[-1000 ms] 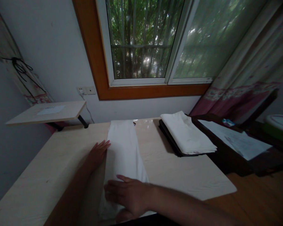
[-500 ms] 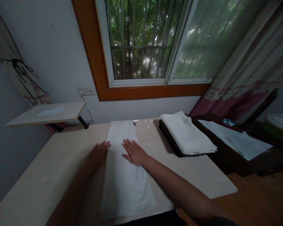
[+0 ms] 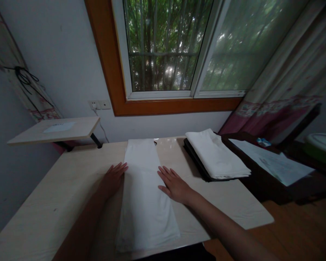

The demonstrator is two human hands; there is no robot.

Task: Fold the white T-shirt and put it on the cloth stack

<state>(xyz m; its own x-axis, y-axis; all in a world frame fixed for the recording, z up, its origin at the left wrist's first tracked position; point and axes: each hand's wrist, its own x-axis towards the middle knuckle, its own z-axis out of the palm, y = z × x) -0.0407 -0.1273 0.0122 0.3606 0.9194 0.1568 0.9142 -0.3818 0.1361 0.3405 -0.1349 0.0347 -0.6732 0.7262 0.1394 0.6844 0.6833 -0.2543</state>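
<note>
The folded white cloth [image 3: 143,203] lies lengthwise on the wood-grain desk [image 3: 222,204]. Left hand [image 3: 112,178] and right hand [image 3: 177,187] rest flat, grasping nothing, at its 2 long edges. Apparent step: smoothing; the next move calls for light, even pressure.

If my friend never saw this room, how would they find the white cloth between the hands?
Start at the window and look down to the pale table below it. There, a long white cloth lies between the left hand and the right hand. Unlike the folded white stack to its right, which rests on something black, it lies straight on the table.
</note>
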